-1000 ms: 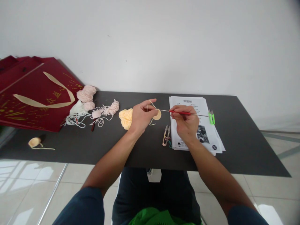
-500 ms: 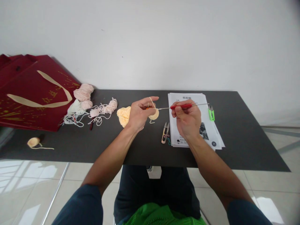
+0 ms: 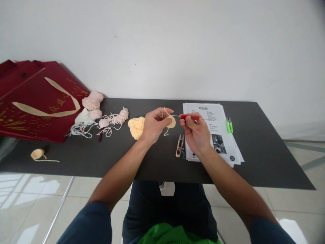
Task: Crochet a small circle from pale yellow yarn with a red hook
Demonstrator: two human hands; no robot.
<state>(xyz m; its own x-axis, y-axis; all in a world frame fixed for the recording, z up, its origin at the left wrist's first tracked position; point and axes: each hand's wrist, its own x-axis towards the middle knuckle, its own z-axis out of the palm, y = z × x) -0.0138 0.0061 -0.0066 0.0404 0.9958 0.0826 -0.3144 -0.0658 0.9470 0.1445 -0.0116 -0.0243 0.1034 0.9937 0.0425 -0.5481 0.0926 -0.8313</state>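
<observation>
My left hand (image 3: 155, 125) pinches a small cream crochet piece (image 3: 172, 122), with a strand of yarn looped over its index finger. A short yarn tail dangles below the piece. Between the fingers of my right hand (image 3: 196, 132) is a crochet hook (image 3: 190, 117) with a red handle. Its thin metal shaft reaches left to the crochet piece near my left fingertips; whether the tip sits in a stitch is too small to tell. A pale yellow yarn ball (image 3: 136, 127) lies just left of my left hand.
Printed sheets (image 3: 223, 117) lie under my right hand, with green thread snips (image 3: 229, 125) on their right edge. Other thread snips (image 3: 179, 145) lie left of them. Pink yarn (image 3: 92, 101), white yarn (image 3: 82, 117), red bags (image 3: 33, 98) and a cream crocheted cup (image 3: 38, 154) occupy the table's left.
My right hand has moved left with the crochet hook, closer to my left hand. The crochet piece now shows a little more beyond my left fingers.
</observation>
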